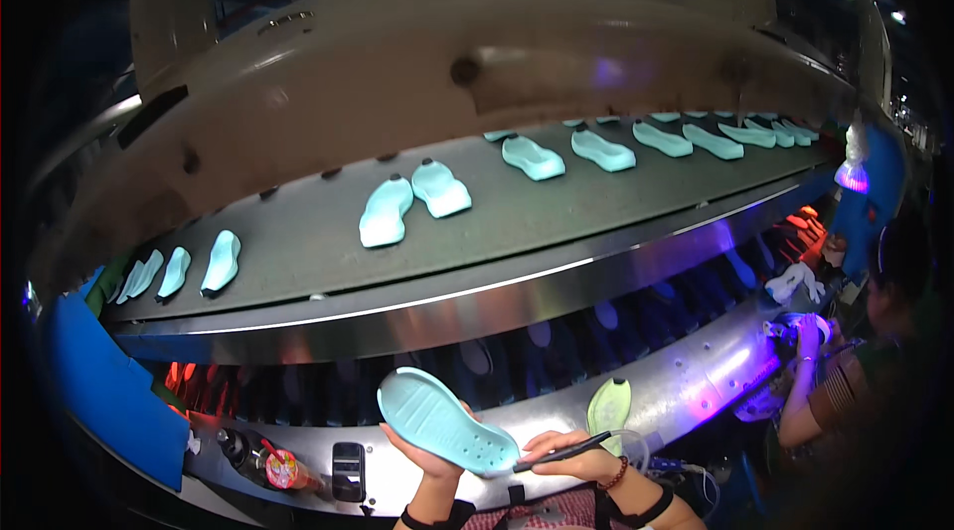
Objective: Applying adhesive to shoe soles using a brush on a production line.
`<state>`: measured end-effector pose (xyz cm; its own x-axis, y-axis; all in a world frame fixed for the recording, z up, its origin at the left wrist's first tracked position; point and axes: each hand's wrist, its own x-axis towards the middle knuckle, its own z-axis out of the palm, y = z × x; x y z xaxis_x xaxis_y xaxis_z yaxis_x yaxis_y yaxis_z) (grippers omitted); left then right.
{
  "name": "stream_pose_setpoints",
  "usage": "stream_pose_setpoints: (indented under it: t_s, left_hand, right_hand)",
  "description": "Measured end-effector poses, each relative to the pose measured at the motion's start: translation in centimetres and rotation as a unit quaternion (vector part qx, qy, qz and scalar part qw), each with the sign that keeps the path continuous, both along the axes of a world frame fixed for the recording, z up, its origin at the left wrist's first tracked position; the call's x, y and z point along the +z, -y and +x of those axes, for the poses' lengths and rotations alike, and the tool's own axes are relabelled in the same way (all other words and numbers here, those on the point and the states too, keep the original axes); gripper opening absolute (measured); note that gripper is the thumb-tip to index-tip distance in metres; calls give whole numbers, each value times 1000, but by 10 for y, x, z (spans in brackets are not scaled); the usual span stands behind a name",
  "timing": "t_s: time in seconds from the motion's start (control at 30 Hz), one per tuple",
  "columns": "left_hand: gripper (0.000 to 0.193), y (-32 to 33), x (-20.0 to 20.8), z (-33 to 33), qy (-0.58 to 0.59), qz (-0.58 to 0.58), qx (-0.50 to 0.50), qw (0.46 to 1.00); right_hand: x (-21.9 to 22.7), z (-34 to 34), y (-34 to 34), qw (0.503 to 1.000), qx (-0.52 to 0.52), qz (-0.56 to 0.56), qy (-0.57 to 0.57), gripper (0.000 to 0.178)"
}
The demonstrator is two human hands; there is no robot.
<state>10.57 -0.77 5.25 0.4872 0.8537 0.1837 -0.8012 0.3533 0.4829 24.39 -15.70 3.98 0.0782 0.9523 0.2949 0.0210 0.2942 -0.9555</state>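
My left hand [437, 458] holds up a pale blue shoe sole [447, 421], its fingers behind it and the thumb side along the lower left edge. The sole lies slantwise, with grooves at the upper left end and small holes toward the lower right end. In my right hand [571, 455] is a slim black pen-shaped tool [576, 450], gripped between thumb and fingers. Its tip meets the sole's lower right edge. Just beyond that hand, a yellow-green sole [609, 403] with a dark tip lies on the metal ledge [676, 386].
Several pale blue soles [386, 212] rest on the dark conveyor belt [318, 222] under a hood. On the ledge at left stand a drink cup [283, 468] and a black phone-like object [349, 471]. A clear tube [636, 439] curves near my right wrist. Another person [845, 391] works at right.
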Motion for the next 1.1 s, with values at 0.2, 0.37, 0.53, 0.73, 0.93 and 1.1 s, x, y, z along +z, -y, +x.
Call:
stream_pose_setpoints:
  t_s: [0.2,0.37,0.53,0.73,0.93,1.1]
  left_hand:
    - [87,9,-3,-3,40,-15,-73,996]
    - [65,52,-9,-4,39,-79,-133,987]
    - [62,9,-41,-14,-94,4,-205,974]
    - [41,-3,-15,-11,-56,-11,-312,948]
    - [42,-5,-4,-13,-152,42,-397,904]
    - [44,2,11,-18,-230,-5,-459,858]
  right_hand:
    - [-20,-3,-1,957,-7,-72,-279,20]
    - [1,-31,-4,926,-45,-12,-375,18]
    - [40,-6,5,998,33,-57,18,19]
    - [72,-3,1,986,87,28,140,20]
    - [64,3,0,983,71,42,166,19]
    - [76,14,12,968,104,61,220,21]
